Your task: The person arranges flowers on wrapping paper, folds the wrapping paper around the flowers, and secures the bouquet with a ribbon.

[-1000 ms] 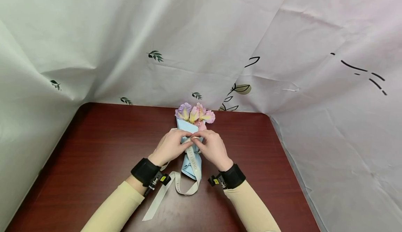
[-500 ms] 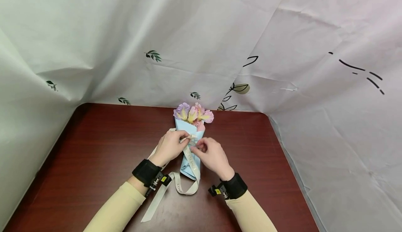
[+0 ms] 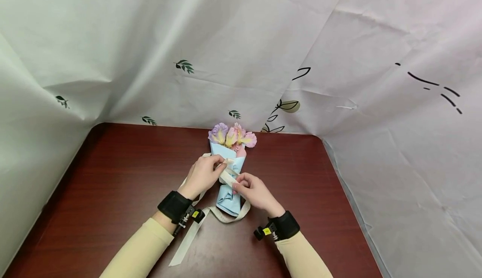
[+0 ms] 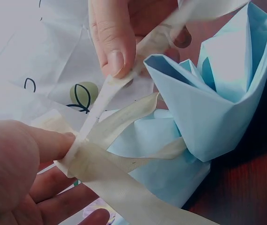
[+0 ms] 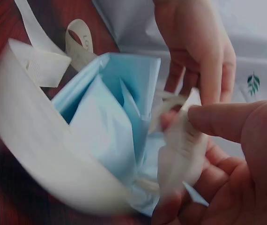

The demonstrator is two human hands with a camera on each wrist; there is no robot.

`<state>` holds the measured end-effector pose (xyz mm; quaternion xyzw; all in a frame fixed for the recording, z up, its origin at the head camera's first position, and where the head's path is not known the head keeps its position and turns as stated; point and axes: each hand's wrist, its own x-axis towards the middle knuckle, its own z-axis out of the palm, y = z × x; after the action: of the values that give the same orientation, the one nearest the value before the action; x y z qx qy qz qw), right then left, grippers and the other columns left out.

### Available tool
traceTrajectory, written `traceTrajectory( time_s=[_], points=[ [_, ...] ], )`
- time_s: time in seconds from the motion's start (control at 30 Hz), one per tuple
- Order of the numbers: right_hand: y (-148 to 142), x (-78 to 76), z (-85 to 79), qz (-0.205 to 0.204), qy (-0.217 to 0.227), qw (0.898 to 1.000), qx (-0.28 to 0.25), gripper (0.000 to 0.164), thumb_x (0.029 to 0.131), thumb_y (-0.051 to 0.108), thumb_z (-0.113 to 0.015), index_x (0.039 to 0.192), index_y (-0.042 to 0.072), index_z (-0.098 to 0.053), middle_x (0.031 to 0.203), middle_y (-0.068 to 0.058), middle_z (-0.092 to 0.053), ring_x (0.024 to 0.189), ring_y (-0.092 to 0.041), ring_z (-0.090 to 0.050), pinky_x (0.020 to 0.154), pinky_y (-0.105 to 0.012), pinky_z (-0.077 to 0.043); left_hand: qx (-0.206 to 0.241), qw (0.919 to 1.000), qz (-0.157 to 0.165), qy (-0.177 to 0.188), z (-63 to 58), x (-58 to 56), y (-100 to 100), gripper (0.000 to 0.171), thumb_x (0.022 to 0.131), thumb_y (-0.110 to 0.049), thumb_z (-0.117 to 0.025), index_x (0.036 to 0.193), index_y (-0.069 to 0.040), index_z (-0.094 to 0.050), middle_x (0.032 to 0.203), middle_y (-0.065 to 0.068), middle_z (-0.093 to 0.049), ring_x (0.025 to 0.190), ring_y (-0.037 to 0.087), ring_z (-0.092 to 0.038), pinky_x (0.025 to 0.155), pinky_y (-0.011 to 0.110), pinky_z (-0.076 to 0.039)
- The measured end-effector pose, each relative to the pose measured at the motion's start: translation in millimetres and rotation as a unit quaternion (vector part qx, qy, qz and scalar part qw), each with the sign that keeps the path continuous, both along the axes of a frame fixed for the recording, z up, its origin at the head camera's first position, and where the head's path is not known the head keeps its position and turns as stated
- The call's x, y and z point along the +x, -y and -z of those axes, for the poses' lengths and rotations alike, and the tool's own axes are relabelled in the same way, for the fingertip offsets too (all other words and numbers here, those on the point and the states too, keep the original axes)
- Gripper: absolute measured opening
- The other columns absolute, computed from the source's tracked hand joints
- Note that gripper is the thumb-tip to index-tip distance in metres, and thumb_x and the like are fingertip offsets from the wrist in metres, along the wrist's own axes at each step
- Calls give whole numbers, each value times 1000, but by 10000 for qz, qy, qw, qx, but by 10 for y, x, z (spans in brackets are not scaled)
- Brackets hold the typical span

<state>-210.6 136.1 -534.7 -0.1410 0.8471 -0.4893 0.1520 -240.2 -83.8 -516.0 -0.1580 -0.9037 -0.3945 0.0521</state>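
A small bouquet lies on the table, its purple and pink flowers at the far end of light blue wrapping paper. A cream ribbon with lettering passes around the wrapped stems. My left hand pinches the ribbon where it crosses itself, thumb on top in the left wrist view. My right hand pinches another stretch of the ribbon between thumb and fingers, to the right of the stems. In the right wrist view the folded paper end opens toward the camera, and a blurred ribbon loop sweeps past it.
The bouquet lies on a dark red-brown table. A loose ribbon tail trails toward the table's near side, beside the left wrist. White printed cloth hangs behind the table and at both sides.
My right hand left the left hand's fingertips, moved down and right, and now holds a stretch of ribbon across the stems. The near ribbon loop shifted right. My left hand keeps its pinch.
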Motion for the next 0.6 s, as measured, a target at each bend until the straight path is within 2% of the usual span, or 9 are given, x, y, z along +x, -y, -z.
traceTrajectory(
  time_s=[0.07, 0.13, 0.27, 0.43, 0.53, 0.6],
  points=[
    [-34, -15, 5, 85, 25, 9999, -49, 21, 101, 32, -63, 105, 12, -63, 79, -13, -68, 59, -13, -47, 54, -24, -35, 23, 10000, -14, 26, 1, 0, -1, 9, 100, -26, -67, 101, -20, -73, 78, -8, -64, 58, 12, -46, 54, 29, -36],
    [-49, -25, 11, 216, -85, 9997, 32, 21, 101, 34, -64, 105, 13, -63, 76, -15, -64, 59, -16, -51, 54, -24, -39, 49, 10000, -16, 56, 7, 1, -4, 9, 100, -26, -66, 101, -20, -72, 84, -7, -67, 60, 11, -48, 56, 29, -39],
    [-24, -41, 21, 556, -564, 9955, 526, 19, 97, 38, -69, 98, 19, -66, 69, -6, -61, 58, -18, -58, 53, -26, -44, 180, 9997, 109, 79, 12, 11, -3, 8, 101, -24, -64, 103, -18, -69, 80, -7, -64, 58, 10, -45, 56, 27, -38],
    [58, -83, 54, 992, -1434, 9767, 1253, 20, 93, 39, -74, 88, 22, -63, 62, 5, -53, 48, -11, -44, 45, -25, -34, 529, 9976, 428, 93, 9, 32, -4, 6, 103, -21, -62, 103, -15, -65, 64, -7, -49, 50, 7, -35, 53, 24, -30],
    [104, -108, 62, 1220, -1809, 9646, 1478, 22, 92, 38, -76, 93, 21, -61, 62, 5, -51, 44, -10, -39, 43, -26, -31, 682, 9961, 543, 114, 10, 42, -11, 7, 103, -20, -60, 104, -15, -65, 61, -8, -47, 48, 6, -32, 52, 23, -29],
    [129, -124, 70, 1300, -1968, 9585, 1602, 25, 92, 38, -76, 101, 20, -61, 64, 5, -52, 43, -9, -40, 42, -26, -31, 743, 9952, 623, 140, 15, 45, -19, 7, 104, -20, -59, 104, -15, -64, 60, -9, -46, 48, 5, -32, 52, 23, -29]
  ],
)
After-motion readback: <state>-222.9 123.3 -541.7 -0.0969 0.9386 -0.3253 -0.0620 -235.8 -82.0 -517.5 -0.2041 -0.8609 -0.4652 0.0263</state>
